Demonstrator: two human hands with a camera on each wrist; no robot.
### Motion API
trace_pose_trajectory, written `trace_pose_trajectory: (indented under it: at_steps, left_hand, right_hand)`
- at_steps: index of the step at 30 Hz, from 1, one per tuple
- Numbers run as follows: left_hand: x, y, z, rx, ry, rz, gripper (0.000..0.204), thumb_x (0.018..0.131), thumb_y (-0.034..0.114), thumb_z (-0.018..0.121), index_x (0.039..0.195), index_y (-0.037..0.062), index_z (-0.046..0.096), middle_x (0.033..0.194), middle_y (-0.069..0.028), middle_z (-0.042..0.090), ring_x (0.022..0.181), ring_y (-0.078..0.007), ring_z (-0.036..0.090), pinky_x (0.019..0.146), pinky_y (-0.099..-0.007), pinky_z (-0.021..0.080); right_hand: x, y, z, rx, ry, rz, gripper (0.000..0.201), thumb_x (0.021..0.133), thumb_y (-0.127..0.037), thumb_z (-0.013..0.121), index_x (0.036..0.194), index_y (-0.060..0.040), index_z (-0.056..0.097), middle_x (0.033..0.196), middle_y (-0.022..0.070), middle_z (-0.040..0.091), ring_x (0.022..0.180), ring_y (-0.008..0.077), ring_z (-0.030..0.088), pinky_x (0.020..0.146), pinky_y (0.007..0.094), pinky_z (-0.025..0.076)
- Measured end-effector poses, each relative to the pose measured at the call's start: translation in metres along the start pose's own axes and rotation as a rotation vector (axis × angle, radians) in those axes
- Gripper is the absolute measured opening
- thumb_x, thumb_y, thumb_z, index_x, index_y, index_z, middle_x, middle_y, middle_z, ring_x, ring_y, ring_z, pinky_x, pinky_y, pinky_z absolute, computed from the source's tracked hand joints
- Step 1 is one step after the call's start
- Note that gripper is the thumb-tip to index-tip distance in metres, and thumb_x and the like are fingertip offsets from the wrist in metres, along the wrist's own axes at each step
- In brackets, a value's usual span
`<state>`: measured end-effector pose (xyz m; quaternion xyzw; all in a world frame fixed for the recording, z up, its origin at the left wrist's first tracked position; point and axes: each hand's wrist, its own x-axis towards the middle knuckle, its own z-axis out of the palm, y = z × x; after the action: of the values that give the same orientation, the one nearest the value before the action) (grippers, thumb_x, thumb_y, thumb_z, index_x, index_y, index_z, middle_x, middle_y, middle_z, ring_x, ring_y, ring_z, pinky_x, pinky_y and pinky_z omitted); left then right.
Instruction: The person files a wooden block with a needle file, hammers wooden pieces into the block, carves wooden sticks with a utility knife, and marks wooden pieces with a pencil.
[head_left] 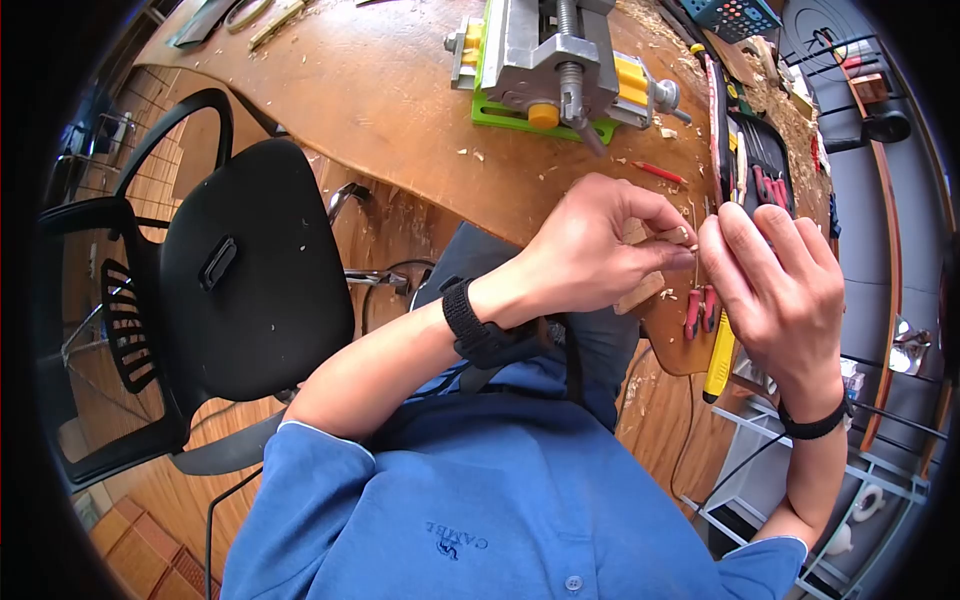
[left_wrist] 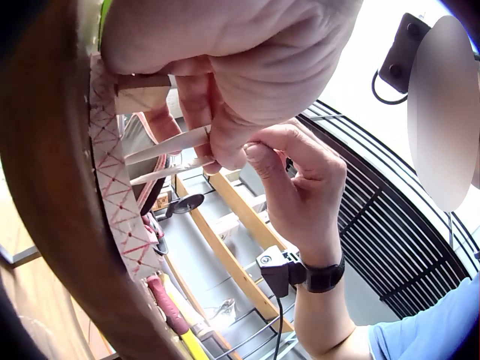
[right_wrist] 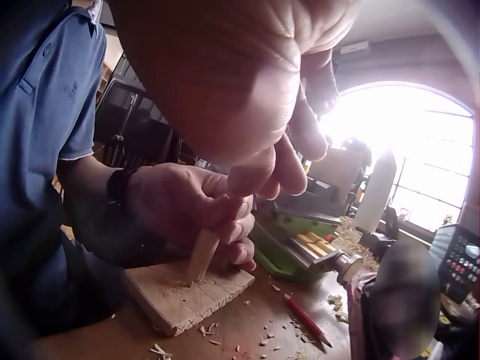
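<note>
My left hand (head_left: 590, 245) pinches pale thin wooden strips between thumb and fingers. In the left wrist view a tapered strip (left_wrist: 165, 145) and a narrower sliver (left_wrist: 171, 170) stick out from its fingers. Below them lies a wooden board (right_wrist: 176, 296) with red crossed lines along its edge; one strip (right_wrist: 202, 255) slants down over it in the right wrist view. My right hand (head_left: 785, 285) is raised opposite, thumb and a finger drawn together right at the left fingertips. Whatever lies between those right fingertips is hidden.
A grey vise (head_left: 550, 80) on a green base stands farther back on the brown table (head_left: 390, 130). Near the board lie a red pencil (head_left: 658, 172), red-handled tools (head_left: 693, 315), a yellow cutter (head_left: 720, 365) and wood shavings. A black chair (head_left: 265, 270) stands at the left.
</note>
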<state>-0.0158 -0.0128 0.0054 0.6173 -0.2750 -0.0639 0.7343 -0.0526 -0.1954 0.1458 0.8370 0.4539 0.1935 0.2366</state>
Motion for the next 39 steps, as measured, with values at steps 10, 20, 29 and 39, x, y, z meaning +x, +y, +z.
trace_pose_trajectory:
  at_steps: [10, 20, 29, 39]
  left_hand:
    - [0.0, -0.002, 0.005, -0.076, 0.012, -0.03, 0.013, 0.091, 0.009, 0.089, 0.101, 0.0029, 0.083, 0.093, -0.0087, 0.081, 0.087, -0.0129, 0.073, 0.08, -0.0305, 0.057]
    - [0.0, -0.005, 0.008, -0.048, 0.057, 0.029, 0.013, 0.089, 0.012, 0.09, 0.099, 0.0065, 0.085, 0.091, -0.0063, 0.081, 0.087, -0.0165, 0.072, 0.081, -0.0331, 0.056]
    - [0.001, -0.006, 0.005, 0.043, 0.007, 0.067, 0.016, 0.087, 0.01, 0.092, 0.1, 0.0067, 0.084, 0.095, -0.0058, 0.082, 0.093, -0.0187, 0.073, 0.086, -0.0341, 0.057]
    - [-0.002, 0.006, -0.003, 0.071, -0.138, -0.029, 0.046, 0.089, 0.006, 0.091, 0.131, 0.0002, 0.074, 0.127, -0.0105, 0.077, 0.119, -0.016, 0.072, 0.102, -0.0311, 0.057]
  right_hand:
    - [-0.013, 0.005, 0.011, 0.124, 0.109, -0.069, 0.039, 0.065, -0.009, 0.074, 0.102, 0.0042, 0.076, 0.095, 0.0068, 0.065, 0.078, 0.0207, 0.064, 0.064, 0.0343, 0.047]
    - [-0.02, -0.001, 0.019, 0.193, 0.147, 0.054, 0.028, 0.074, -0.001, 0.079, 0.101, 0.0044, 0.076, 0.083, 0.0062, 0.063, 0.067, 0.0208, 0.061, 0.058, 0.0359, 0.044]
    - [-0.041, -0.024, 0.037, 1.08, 0.326, 0.82, 0.004, 0.098, 0.002, 0.077, 0.094, 0.0024, 0.075, 0.078, 0.0047, 0.067, 0.066, 0.0109, 0.058, 0.061, 0.0282, 0.045]
    - [-0.056, -0.039, 0.044, 0.935, 0.21, 0.932, 0.014, 0.096, -0.006, 0.08, 0.085, 0.002, 0.075, 0.07, 0.0132, 0.064, 0.053, 0.0212, 0.058, 0.053, 0.0356, 0.044]
